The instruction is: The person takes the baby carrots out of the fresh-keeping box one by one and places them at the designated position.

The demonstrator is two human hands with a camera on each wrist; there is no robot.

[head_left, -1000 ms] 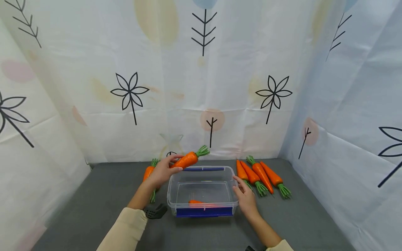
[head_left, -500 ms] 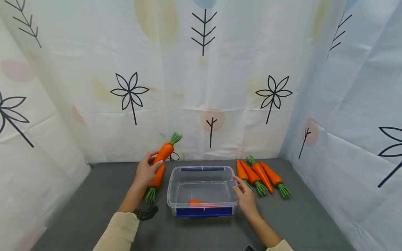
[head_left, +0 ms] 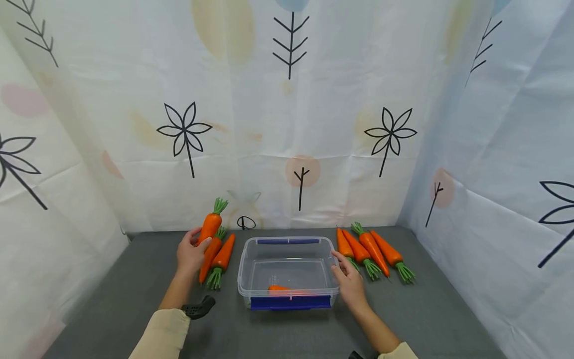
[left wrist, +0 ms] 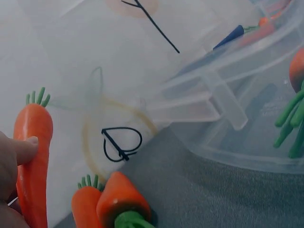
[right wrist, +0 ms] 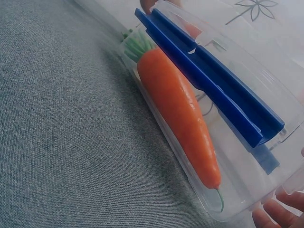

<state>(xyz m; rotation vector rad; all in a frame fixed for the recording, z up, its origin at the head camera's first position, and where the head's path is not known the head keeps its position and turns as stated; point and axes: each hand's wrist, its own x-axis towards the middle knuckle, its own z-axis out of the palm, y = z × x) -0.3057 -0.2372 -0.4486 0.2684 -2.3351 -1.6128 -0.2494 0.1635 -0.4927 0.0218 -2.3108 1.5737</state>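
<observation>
My left hand [head_left: 190, 254] grips an orange carrot [head_left: 210, 224] with its green top pointing up, the thumb [left wrist: 28, 148] pressed along its side in the left wrist view. Just right of that hand lie two more carrots, one with its top away [head_left: 210, 257] and one with its top nearer [head_left: 224, 253]. My right hand [head_left: 351, 284] holds the right side of a clear plastic container [head_left: 289, 240] with blue clips, its fingertips [right wrist: 280, 213] showing at the wall. Inside, along the near wall, one carrot [right wrist: 175, 114] lies on its side.
Several carrots [head_left: 369, 249] lie in a row on the grey tabletop [head_left: 430, 309] right of the container. A patterned white curtain [head_left: 269, 124] closes off the back and both sides. A dark strap [head_left: 199, 308] sits at my left wrist.
My left hand has carried its carrot left, from over the container's back left corner to beside the two left carrots. The right hand and container stay in place.
</observation>
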